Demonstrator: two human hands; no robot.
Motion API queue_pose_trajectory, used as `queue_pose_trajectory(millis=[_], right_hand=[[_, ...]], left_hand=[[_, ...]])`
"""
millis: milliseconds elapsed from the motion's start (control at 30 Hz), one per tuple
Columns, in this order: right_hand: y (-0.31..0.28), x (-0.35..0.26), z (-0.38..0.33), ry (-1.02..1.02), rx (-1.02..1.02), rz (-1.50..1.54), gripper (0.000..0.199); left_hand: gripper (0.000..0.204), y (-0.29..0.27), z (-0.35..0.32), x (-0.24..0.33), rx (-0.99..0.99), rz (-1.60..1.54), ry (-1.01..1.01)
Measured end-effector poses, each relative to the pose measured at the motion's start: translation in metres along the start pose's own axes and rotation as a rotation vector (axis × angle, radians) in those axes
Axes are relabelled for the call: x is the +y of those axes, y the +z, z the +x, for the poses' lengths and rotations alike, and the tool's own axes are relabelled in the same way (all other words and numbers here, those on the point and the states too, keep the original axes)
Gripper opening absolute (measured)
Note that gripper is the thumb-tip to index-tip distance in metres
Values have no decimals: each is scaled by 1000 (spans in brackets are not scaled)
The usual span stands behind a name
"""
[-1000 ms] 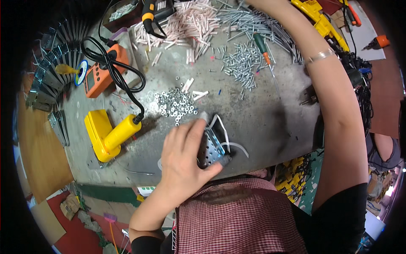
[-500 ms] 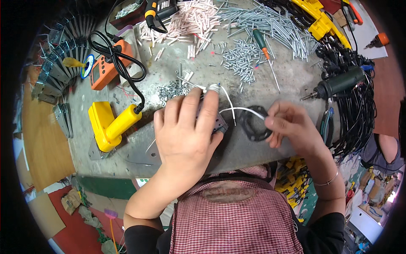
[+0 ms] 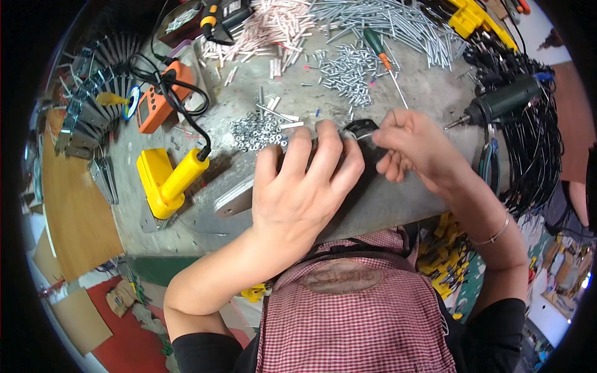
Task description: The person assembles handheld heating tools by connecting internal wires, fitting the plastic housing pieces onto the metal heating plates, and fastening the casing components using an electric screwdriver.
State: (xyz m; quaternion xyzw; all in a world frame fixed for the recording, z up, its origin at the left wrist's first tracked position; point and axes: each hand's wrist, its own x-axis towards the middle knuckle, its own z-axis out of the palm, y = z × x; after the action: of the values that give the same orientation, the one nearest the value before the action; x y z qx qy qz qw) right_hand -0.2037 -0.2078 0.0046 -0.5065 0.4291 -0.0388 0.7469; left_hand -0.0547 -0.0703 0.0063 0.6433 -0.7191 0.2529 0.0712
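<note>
A flat metal piece (image 3: 234, 200) with a rounded end lies under the left hand (image 3: 298, 186), near the front edge of the grey worktable (image 3: 385, 208), its tip sticking out to the left of the wrist. The left hand is arched over it, fingers bent and slightly spread; they hide most of the piece, so how firmly they grip cannot be told. Just beside those fingertips, a black part (image 3: 362, 127) with a curved edge meets the right hand (image 3: 413, 149), whose thumb and forefinger are drawn together in a narrow pinch by its edge; whether they hold the part itself or something thin on it cannot be told. Just beyond the left fingers is a heap of small nuts (image 3: 256, 133); farther out are short screws (image 3: 348, 74), a screwdriver (image 3: 384, 62) with a green and orange handle, long bolts (image 3: 398, 28) and a pile of pale tubes (image 3: 267, 31). To the left stand a yellow-handled device (image 3: 171, 180) on a black cord, an orange meter (image 3: 165, 96) and rows of metal brackets (image 3: 81, 124). To the right lie a dark green power tool (image 3: 509, 101) and bundled black cables (image 3: 535, 155).
</note>
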Motion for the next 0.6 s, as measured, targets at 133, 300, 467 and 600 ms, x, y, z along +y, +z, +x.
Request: queue_pose_trajectory(millis=[133,300,467,600], right_hand=[[7,-9,-7,-194,90,-222,21],[26,6,-24,-545,-97,-639,26],[18,28,-15,-606,42,-981,22],[12,28,-5,-867,55,-1281,18]], left_hand=[[67,-14,-7,-4,-225,-333,-64],[103,-3,-22,-12,-308,-876,-285],[95,3,-3,-3,-380,-798,-131],[81,24,-23,2,-245,-772,-165]])
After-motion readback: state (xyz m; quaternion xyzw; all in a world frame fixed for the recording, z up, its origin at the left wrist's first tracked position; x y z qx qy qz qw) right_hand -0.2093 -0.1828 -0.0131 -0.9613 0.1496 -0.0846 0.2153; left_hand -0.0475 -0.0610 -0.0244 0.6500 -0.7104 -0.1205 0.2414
